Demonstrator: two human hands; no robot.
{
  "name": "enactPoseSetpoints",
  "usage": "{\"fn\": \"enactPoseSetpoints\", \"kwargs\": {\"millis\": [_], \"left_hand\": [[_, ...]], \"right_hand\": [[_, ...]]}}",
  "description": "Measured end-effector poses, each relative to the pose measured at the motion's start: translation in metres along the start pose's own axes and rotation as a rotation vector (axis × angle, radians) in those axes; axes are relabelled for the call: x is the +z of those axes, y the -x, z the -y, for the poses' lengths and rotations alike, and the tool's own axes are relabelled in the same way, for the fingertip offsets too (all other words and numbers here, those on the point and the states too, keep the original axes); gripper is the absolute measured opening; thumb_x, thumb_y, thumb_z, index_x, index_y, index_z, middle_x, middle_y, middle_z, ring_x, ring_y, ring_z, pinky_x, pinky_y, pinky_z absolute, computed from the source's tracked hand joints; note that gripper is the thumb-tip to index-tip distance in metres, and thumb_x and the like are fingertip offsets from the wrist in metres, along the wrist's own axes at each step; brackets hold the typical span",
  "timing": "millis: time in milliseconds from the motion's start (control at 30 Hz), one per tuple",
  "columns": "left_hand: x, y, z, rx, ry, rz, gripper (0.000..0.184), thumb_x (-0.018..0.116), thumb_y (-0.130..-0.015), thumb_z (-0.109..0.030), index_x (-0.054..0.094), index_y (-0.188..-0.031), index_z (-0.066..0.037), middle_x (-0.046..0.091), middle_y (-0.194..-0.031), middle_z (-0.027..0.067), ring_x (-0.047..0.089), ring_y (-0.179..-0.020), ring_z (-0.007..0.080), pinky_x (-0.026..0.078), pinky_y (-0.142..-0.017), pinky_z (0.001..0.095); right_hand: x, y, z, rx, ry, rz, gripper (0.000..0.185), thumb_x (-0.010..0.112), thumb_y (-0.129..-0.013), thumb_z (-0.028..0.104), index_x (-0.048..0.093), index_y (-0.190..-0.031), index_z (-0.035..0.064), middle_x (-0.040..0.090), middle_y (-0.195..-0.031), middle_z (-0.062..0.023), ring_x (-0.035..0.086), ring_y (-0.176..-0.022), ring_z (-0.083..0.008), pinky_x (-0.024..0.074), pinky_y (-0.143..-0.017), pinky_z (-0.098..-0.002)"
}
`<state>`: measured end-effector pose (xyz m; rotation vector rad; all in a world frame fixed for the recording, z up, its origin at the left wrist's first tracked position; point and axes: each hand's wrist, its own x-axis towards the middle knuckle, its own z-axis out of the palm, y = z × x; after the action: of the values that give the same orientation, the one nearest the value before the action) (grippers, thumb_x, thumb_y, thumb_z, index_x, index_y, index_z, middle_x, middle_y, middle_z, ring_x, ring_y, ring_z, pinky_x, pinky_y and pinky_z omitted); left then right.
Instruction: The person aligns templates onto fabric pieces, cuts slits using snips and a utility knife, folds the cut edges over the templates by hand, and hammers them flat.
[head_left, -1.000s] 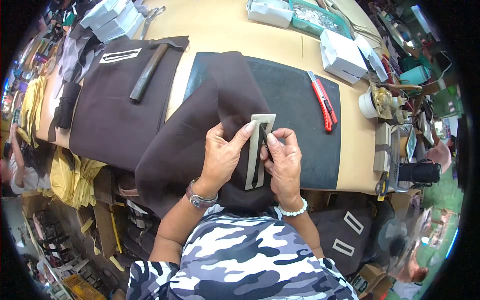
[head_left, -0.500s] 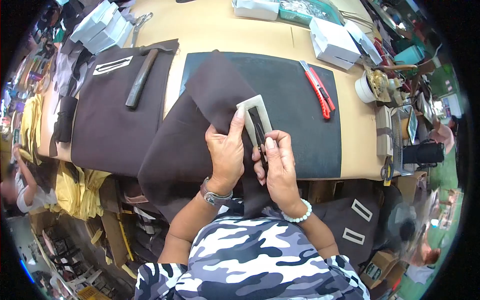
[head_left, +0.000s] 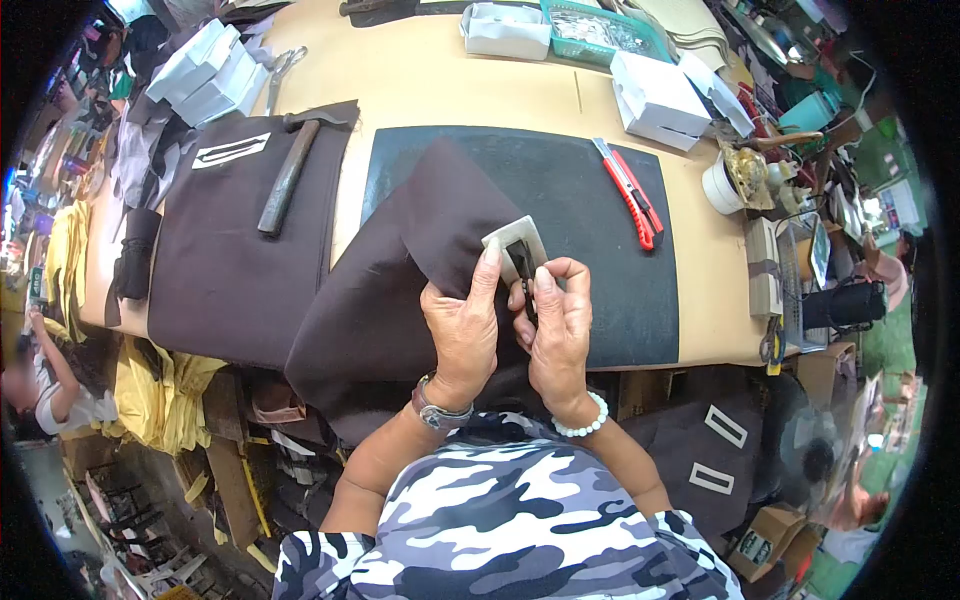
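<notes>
Dark brown fabric [head_left: 360,300] hangs over the table edge, with its upper part folded over a black cutting mat [head_left: 600,290]. My left hand [head_left: 462,325] grips this fabric, its thumb pressing on a pale rectangular frame patch [head_left: 527,231] around a slot. My right hand [head_left: 556,330] is closed on small dark snips [head_left: 529,288], largely hidden by the fingers, at the slot's near end. Right of my hands, a red utility knife [head_left: 630,195] lies on the mat.
At left, a hammer [head_left: 288,180] rests on more brown fabric [head_left: 220,270] with a similar pale patch [head_left: 231,150]. White boxes [head_left: 212,75], scissors [head_left: 285,75] and a green tray [head_left: 610,32] line the back. Fabric with two patches [head_left: 711,477] hangs below right. A person [head_left: 70,385] is at far left.
The patch and fabric have tilted and bunched, so the slot looks shorter. My right hand has shifted slightly, close against the patch. The whole view has moved a little.
</notes>
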<state>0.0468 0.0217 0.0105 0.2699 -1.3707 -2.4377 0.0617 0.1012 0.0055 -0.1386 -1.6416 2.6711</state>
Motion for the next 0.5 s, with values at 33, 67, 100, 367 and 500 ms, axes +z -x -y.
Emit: {"fn": "enactPoseSetpoints", "kwargs": {"millis": [33,67,100,367,500], "left_hand": [[0.001,0.0,0.0,-0.001,0.006,0.008,0.01,0.062,-0.089,-0.011,0.063,-0.091,-0.001,0.063,-0.079,-0.0001,0.054,-0.063,0.005,0.042,-0.053,0.0206],[0.002,0.0,0.0,0.005,0.011,0.003,0.01,0.062,-0.089,-0.011,0.063,-0.091,-0.001,0.063,-0.079,-0.0002,0.055,-0.063,0.0049,0.042,-0.054,0.0203],[0.003,0.0,0.001,0.01,0.015,-0.002,0.01,0.062,-0.088,-0.011,0.063,-0.091,-0.001,0.063,-0.079,-0.0003,0.055,-0.064,0.0048,0.042,-0.054,0.02],[0.005,-0.003,-0.001,-0.026,0.02,0.05,0.008,0.063,-0.087,-0.008,0.064,-0.092,-0.002,0.064,-0.083,-0.0014,0.056,-0.071,0.0042,0.042,-0.061,0.0199],[0.005,-0.006,0.001,-0.04,-0.009,0.064,0.008,0.063,-0.087,-0.008,0.065,-0.092,-0.002,0.064,-0.084,-0.0016,0.056,-0.072,0.0042,0.042,-0.062,0.02]], "right_hand": [[-0.001,-0.001,0.0,0.001,-0.011,-0.001,0.02,0.048,-0.097,0.02,0.036,-0.108,0.008,0.052,-0.075,-0.0033,0.037,-0.051,-0.0017,0.0301,-0.043,-0.0157],[-0.001,-0.001,0.001,0.002,-0.022,-0.002,0.02,0.048,-0.096,0.02,0.036,-0.107,0.0082,0.053,-0.074,-0.0031,0.037,-0.051,-0.0016,0.0301,-0.043,-0.0156],[-0.002,-0.001,0.001,0.004,-0.033,-0.004,0.02,0.049,-0.096,0.02,0.036,-0.107,0.0084,0.053,-0.074,-0.0029,0.037,-0.051,-0.0014,0.03,-0.043,-0.0156],[-0.007,-0.004,0.003,-0.012,-0.007,-0.046,0.02,0.053,-0.094,0.015,0.037,-0.104,0.0084,0.053,-0.072,-0.0017,0.041,-0.054,-0.0011,0.0311,-0.045,-0.0149],[-0.012,-0.008,0.003,-0.036,0.024,-0.038,0.02,0.054,-0.093,0.015,0.038,-0.103,0.0077,0.053,-0.072,-0.0015,0.042,-0.056,-0.0012,0.032,-0.046,-0.0148]]}}
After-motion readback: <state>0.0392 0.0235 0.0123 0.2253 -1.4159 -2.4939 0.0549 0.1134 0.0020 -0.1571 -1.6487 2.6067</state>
